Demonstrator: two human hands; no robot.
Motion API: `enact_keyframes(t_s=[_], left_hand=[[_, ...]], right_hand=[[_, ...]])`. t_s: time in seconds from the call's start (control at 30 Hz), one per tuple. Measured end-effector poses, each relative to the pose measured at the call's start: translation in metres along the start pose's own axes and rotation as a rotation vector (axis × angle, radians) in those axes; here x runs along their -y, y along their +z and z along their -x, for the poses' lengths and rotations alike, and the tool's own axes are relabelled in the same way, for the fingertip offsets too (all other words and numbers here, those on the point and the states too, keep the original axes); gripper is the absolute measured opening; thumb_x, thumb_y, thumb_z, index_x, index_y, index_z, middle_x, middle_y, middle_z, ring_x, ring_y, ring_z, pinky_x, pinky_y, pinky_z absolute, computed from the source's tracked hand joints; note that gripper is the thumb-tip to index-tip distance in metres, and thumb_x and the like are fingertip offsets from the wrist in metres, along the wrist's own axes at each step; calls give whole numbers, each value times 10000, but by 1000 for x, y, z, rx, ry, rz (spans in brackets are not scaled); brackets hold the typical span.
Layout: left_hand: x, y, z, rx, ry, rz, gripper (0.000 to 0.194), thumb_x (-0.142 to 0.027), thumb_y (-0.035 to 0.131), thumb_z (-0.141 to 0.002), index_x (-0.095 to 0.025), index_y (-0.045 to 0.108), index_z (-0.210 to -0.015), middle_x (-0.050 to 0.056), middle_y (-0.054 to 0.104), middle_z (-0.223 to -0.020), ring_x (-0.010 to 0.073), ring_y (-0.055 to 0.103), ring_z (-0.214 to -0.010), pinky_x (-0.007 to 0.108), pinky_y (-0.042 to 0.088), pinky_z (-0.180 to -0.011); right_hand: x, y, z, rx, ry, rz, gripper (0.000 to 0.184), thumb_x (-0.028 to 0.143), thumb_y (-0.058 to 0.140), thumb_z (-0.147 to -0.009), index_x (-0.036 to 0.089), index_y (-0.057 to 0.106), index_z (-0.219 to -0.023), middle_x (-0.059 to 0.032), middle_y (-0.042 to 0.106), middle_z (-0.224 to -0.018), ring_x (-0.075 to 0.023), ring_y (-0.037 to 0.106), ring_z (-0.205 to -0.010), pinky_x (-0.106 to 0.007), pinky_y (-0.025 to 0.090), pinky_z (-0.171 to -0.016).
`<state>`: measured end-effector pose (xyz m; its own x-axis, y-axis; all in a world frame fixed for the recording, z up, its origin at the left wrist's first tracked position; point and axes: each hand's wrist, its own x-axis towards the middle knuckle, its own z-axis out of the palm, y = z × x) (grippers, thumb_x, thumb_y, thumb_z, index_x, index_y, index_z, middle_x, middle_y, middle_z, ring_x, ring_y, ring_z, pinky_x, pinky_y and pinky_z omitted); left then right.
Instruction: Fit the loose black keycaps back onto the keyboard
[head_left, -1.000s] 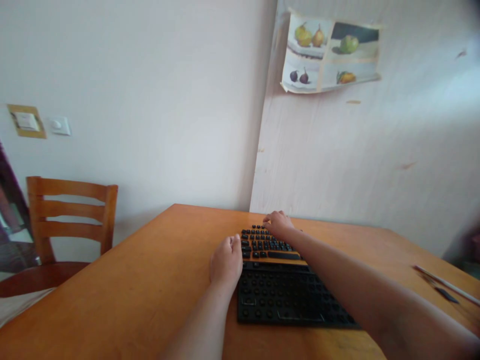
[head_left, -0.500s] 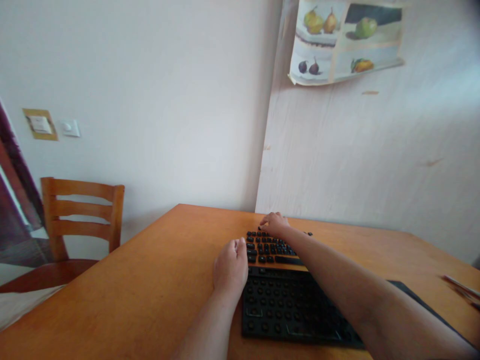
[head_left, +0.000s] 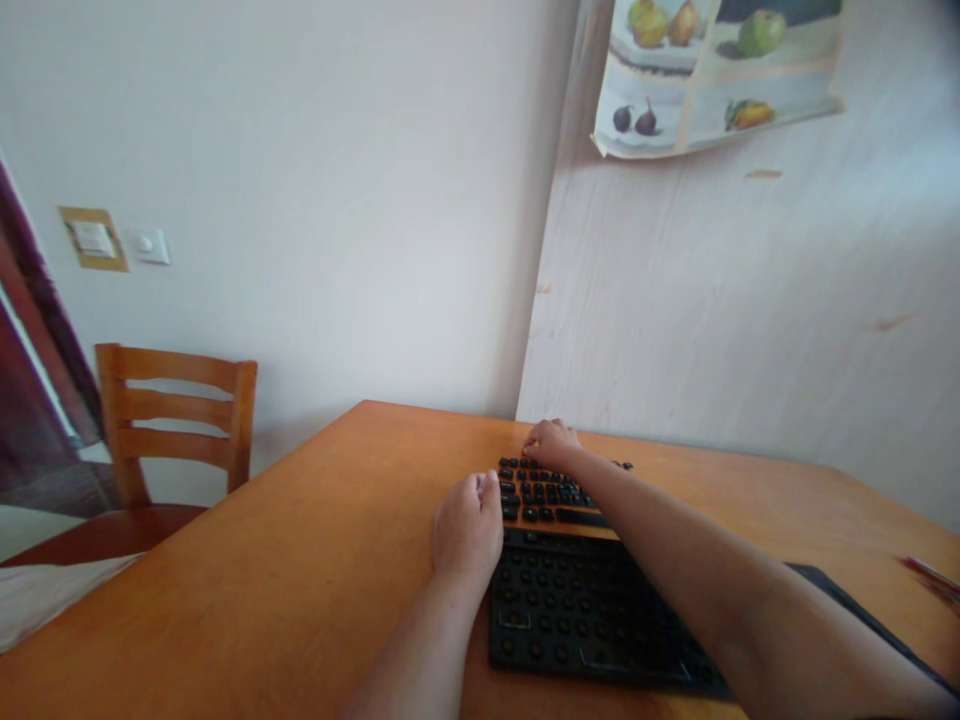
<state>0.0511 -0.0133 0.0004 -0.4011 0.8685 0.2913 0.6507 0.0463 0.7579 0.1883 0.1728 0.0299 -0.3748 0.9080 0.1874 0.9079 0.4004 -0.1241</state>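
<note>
A black keyboard with its key switches bare lies at the table's front, partly under my right forearm. Behind it, loose black keycaps are laid out in rows on the wood, a long spacebar in the nearest row. My right hand reaches over to the far row, its fingers bent down and pinched at a keycap there; the fingertips are small and partly hidden. At the left end of the rows, my left hand rests with fingers curled in. Whatever it may hold is out of sight.
The wooden table meets a pale wall and a board with a fruit painting. A wooden chair stands at the left. Thin stick-like items lie at the right edge, and white cloth at the lower left.
The whole view has shifted slightly. The dark keycap that showed at my right fingertips, beyond the far row, now appears level with that row. My left hand keeps its place and curl.
</note>
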Motion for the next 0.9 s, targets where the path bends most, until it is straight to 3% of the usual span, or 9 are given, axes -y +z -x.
enact_keyframes(t_s=[0.3,0.43,0.6,0.77,0.9], left_hand=[[1,1,-1,-1,-9,-25,507,-561,263,-970,-220,613,-834,83,714,-903,205,636,-792,281,350,-634],[-1,0,-1,16,-15,-34,521,-554,251,-973,-212,635,-885,106,722,-945,221,651,-841,289,374,-657],[-3,-1,-2,15,-9,-47,514,-543,265,-972,-203,648,-932,114,719,-976,227,652,-843,297,378,-648],[-2,0,-2,-4,20,-54,520,-535,249,-974,-210,640,-865,98,714,-920,222,638,-800,298,358,-629],[-3,-1,-2,-1,9,-58,504,-523,262,-974,-209,636,-850,98,714,-914,225,640,-809,298,362,-637]], right_hand=[[-1,-26,23,-75,-91,-85,189,330,627,-818,261,780,-905,-41,734,-1006,-227,575,-1054,-351,405,-955],[-1,-43,57,-103,-192,-138,177,319,622,-838,259,778,-898,-15,745,-997,-182,619,-982,-320,395,-983],[4,-61,114,-131,-353,-279,135,290,653,-810,249,775,-849,-16,744,-892,-174,638,-884,-302,451,-863],[13,-67,158,-90,-380,-374,123,291,654,-818,247,768,-830,-10,732,-843,-159,635,-832,-293,452,-810],[14,-60,170,-91,-351,-423,116,270,654,-816,246,767,-832,-4,733,-850,-154,635,-840,-293,451,-823]])
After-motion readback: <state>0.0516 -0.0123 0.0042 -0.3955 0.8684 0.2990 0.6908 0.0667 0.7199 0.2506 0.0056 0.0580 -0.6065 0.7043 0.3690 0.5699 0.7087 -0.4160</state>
